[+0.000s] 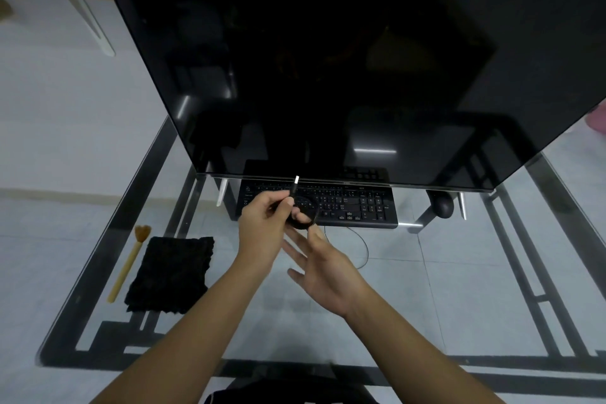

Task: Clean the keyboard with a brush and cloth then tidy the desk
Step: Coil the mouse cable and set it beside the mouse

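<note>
A black keyboard (354, 203) lies under the lower edge of a large dark monitor (328, 59) on a glass desk (426, 289). Its thin black cable (362, 244) curves over the glass and is wound into a small coil (305, 223). My left hand (262, 223) grips the coil, with the silver USB plug (296, 181) sticking up above the fingers. My right hand (324, 269) sits just below the coil, palm up, fingers spread, touching the coil with a fingertip. A wooden brush (128, 262) and a folded black cloth (170, 275) rest on the desk's left side.
A black mouse (443, 206) sits right of the keyboard beside a monitor foot (462, 205). The desk's dark frame bars (511, 256) show through the glass, with a tiled floor (65, 141) below. A white table leg (95, 26) stands far left.
</note>
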